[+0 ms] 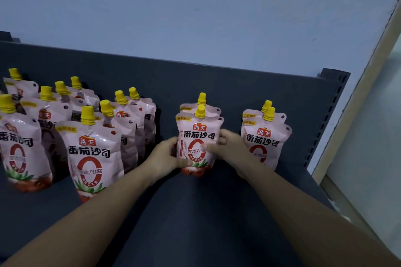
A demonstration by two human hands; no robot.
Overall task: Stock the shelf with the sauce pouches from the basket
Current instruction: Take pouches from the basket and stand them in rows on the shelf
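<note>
**Both hands seating a pouch upright in the middle row**

Left hand [167, 156] and right hand [227, 147] were wrapped round the lower half of the front sauce pouch [198, 138], one on each side, thumbs across the printed face, fingers curled behind; both closed on it. Pouch stood upright on the dark shelf [217, 212], yellow cap [200, 111] up, just in front of a second pouch [201, 102] of the same row. Another pair of pouches [263, 136] stood near on the right, a bigger group [91, 149] on the left. Basket not in view.

To do this step well, I'd judge: press the base flat before letting go, since soft pouches slump; keep the label facing forward; line the cap up with the one behind; release both sides together so it doesn't tip; keep the right wrist clear of the right-hand pair
</note>
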